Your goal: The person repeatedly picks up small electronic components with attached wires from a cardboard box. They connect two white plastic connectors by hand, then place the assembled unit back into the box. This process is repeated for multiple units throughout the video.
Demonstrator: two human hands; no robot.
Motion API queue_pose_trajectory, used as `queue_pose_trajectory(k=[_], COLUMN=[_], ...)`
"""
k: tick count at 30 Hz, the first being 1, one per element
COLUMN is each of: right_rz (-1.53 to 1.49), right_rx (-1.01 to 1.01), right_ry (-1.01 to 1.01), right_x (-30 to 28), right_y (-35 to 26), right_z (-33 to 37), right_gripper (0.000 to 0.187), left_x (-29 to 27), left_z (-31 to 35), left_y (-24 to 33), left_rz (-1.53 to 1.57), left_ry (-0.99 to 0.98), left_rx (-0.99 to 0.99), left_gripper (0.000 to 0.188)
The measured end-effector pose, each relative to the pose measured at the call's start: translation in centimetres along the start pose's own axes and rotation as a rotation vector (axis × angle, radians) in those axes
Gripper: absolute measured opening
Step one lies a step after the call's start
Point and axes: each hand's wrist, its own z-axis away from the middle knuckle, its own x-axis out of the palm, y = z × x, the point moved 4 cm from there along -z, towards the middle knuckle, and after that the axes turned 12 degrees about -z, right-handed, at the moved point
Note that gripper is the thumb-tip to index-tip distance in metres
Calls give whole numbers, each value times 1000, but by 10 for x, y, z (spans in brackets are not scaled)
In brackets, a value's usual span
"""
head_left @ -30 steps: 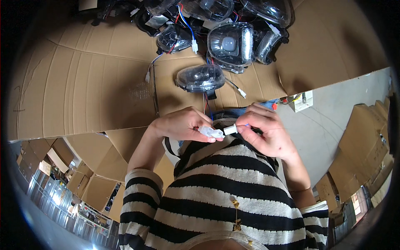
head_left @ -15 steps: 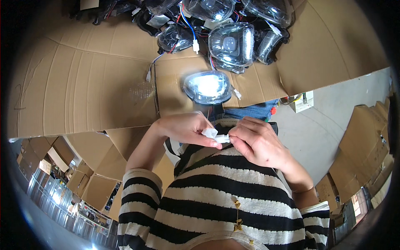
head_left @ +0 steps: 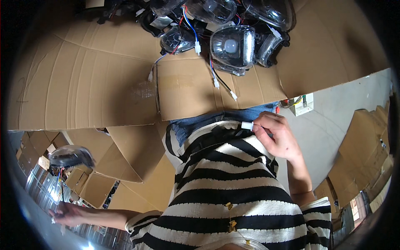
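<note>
Far out to the left, my left hand [head_left: 70, 214] is closed on the wires of a lamp. The lamp [head_left: 71, 157], with a clear cover and black back, is in the air beyond that hand, smeared by motion, its thin wires [head_left: 61, 183] running to my fingers. A small white connector end shows by the fingertips. My right hand [head_left: 276, 135], in front of my waist, pinches a white plug connector [head_left: 247, 125] between thumb and fingers. Whatever lies behind the connector is partly hidden by the hand.
Ahead, several clear-covered lamps [head_left: 231, 46] with loose wires lie piled on cardboard [head_left: 187, 96]. An open cardboard box [head_left: 125, 154] stands at left, near metal shelving. On the right floor are a small white box [head_left: 303, 105] and more cardboard [head_left: 362, 141].
The lamp, lit in front of me before, is now unlit and at far left with my left hand. My hands have parted; the right one stays near my waist with the white connector.
</note>
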Motion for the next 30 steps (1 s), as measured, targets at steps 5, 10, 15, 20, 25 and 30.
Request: queue_pose_trajectory(k=[5, 10, 15, 20, 25, 30], right_rz=[59, 57, 61, 79, 102, 70], right_rx=[-65, -89, -85, -47, -47, -1], right_ry=[-4, 2, 78, 74, 98, 131], right_x=[3, 2, -2, -2, -7, -8], right_y=[0, -1, 2, 2, -2, 5], right_z=[0, 1, 3, -5, 2, 10], right_gripper=[5, 4, 4, 5, 5, 5], left_x=[39, 78, 129, 201, 285, 315], left_z=[31, 123, 167, 309, 464, 500], left_y=[-144, -286, -93, 21, 4, -22], left_rz=[-1089, -627, -1259, -444, 28, 1], left_ry=[-421, -907, -1426, -1659, -1527, -1518], left_rx=[-90, -388, 238, 472, 1209, 1520], left_gripper=[38, 33, 22, 14, 30, 12])
